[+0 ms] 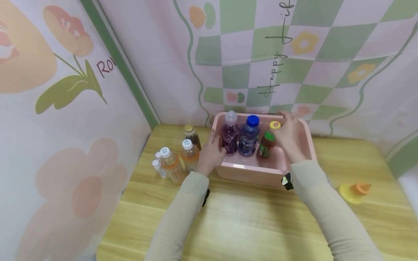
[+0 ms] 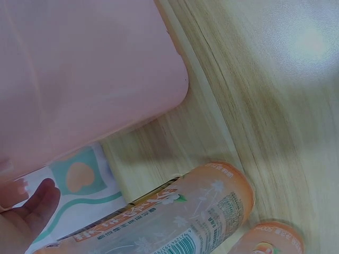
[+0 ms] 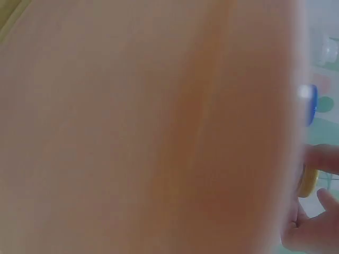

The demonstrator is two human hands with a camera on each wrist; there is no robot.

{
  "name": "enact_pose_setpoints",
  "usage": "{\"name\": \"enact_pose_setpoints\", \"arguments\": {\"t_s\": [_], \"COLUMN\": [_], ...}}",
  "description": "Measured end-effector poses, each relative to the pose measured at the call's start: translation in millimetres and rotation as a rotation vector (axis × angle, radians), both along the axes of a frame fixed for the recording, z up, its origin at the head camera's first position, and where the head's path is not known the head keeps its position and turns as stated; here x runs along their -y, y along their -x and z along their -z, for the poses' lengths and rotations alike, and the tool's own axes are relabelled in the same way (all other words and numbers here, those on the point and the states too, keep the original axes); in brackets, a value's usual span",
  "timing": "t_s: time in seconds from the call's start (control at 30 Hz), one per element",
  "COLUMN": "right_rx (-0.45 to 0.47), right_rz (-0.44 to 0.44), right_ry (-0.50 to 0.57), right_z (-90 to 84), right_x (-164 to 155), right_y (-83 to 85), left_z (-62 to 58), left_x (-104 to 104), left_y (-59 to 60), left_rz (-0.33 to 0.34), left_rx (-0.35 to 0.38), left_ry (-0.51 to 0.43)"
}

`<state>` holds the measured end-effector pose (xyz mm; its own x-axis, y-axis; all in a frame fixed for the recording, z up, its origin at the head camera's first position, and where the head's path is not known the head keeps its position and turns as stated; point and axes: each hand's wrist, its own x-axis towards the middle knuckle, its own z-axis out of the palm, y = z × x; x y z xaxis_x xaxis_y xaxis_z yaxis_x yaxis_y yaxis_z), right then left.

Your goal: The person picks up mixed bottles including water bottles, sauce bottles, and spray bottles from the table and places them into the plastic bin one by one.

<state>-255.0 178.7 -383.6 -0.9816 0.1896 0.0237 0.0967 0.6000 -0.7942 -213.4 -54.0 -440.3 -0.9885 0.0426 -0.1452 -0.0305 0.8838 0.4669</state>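
A pink tub (image 1: 261, 171) stands at the back of the wooden table. Inside it stand a purple bottle (image 1: 229, 137), a blue-capped bottle (image 1: 249, 138) and a green-labelled bottle (image 1: 266, 144) with a yellow cap. My right hand (image 1: 289, 139) grips the green-labelled bottle near its cap; the right wrist view shows the yellow cap (image 3: 308, 182) between fingers (image 3: 323, 159), with the tub wall (image 3: 148, 127) filling the rest. My left hand (image 1: 210, 152) holds the tub's left wall beside the purple bottle. Its fingers (image 2: 29, 209) show against the tub wall (image 2: 90, 69).
Left of the tub stand a dark bottle with a gold cap (image 1: 191, 135), two orange bottles (image 1: 189, 155) (image 1: 171, 166) and small white-capped bottles (image 1: 158, 167). A yellow and orange piece (image 1: 354, 191) lies at the right. Patterned cloth walls close in the table behind and left.
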Motion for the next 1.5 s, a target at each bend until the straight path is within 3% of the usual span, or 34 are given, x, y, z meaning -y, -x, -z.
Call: {"name": "enact_pose_setpoints", "arguments": {"t_s": [0.67,1.5], "right_rx": [-0.003,0.017], "right_rz": [0.026,0.035], "right_ry": [0.053,0.066], "right_z": [18.9,24.3], "right_x": [2.5,0.1], "right_y": [8.0,12.4], "left_z": [2.1,4.6], "left_x": [0.7,1.6], "left_y": [2.4,3.2], "left_rz": [0.000,-0.004], "left_rx": [-0.013,-0.014], "left_ry": [-0.001,0.004]}}
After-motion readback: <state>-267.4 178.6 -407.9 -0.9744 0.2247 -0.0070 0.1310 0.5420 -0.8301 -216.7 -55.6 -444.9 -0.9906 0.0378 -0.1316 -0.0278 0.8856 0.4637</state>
